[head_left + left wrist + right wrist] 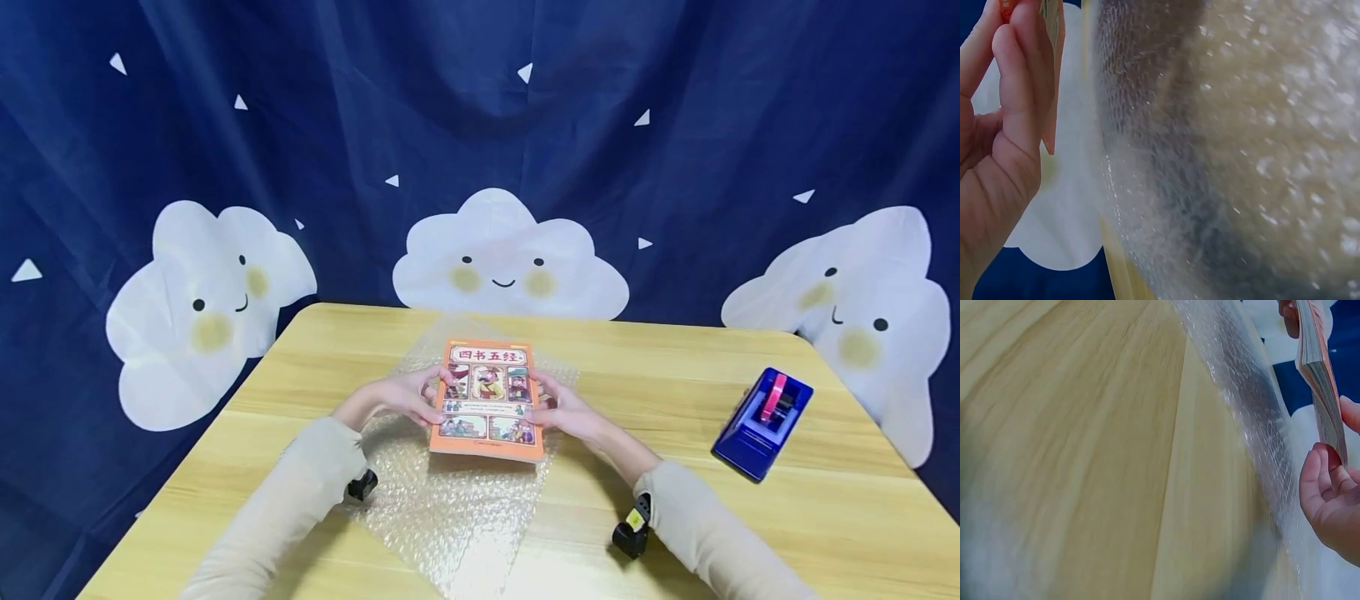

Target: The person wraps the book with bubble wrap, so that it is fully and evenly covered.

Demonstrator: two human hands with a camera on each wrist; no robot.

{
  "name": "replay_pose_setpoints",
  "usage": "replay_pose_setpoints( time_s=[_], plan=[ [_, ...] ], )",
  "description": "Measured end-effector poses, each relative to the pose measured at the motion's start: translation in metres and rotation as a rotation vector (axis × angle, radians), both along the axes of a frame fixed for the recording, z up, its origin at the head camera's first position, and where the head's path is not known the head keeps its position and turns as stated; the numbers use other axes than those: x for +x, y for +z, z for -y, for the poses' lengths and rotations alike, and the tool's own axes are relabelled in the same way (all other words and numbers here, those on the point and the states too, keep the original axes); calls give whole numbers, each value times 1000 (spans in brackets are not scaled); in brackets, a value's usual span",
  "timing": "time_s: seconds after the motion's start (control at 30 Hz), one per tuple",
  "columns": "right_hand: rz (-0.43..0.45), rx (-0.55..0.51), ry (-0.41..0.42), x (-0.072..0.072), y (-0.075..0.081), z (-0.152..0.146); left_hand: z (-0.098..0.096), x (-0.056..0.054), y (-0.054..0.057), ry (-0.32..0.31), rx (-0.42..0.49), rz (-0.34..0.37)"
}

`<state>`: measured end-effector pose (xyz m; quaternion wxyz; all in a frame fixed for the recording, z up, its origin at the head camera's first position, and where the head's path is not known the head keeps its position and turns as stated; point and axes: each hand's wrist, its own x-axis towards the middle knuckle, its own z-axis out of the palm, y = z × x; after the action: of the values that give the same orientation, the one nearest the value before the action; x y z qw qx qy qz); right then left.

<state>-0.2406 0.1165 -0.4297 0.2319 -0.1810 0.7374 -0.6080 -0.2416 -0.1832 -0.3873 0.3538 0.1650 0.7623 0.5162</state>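
An orange-covered book (487, 393) with cartoon pictures and red title characters is held upright above the bubble wrap. My left hand (408, 395) grips its left edge, thumb on the front cover. On the opposite edge, my right hand (567, 407) grips it the same way. The left wrist view shows the left hand (1007, 125) with its fingers behind the thin orange cover (1054, 81). In the right wrist view the page block (1316, 369) faces the camera, and the right hand (1335, 494) has its fingertips at the back of it.
A sheet of bubble wrap (450, 517) lies on the wooden table (637, 375), beneath the book. At the right stands a blue tape dispenser (761, 425) with a red roll. A dark blue curtain (465, 100) with smiling clouds hangs behind the table.
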Motion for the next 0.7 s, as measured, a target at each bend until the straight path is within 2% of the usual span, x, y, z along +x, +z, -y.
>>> replay_pose_setpoints(
  time_s=[0.23,0.5,0.7],
  plan=[
    [-22,18,54,1,4,18,15,11,-6,26,-35,6],
    [-9,71,55,0,1,31,26,21,-17,61,24,26],
    [-67,138,87,-1,-1,36,30,24,-25,77,16,45]
  ],
)
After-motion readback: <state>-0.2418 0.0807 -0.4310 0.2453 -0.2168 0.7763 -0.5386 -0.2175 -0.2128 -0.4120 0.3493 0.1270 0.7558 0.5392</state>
